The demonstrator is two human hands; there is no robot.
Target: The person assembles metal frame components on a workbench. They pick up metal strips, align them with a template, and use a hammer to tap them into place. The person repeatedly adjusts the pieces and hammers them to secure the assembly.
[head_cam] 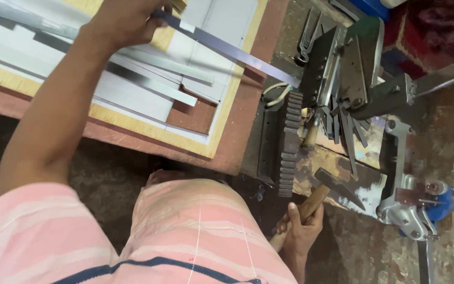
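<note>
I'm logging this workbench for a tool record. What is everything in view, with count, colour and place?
long metal strip: one, grey, held from upper left into the machine
loose metal strips: several, grey, on the board
board: one, white with yellow edge, upper left
metal machine: one, dark grey, right
toothed bar: one, black, centre
short cut pieces: many, grey, under the machine
hammer: one, wooden handle, dark head, lower centre
left hand: grips the long strip
right hand: grips the hammer handle
</note>
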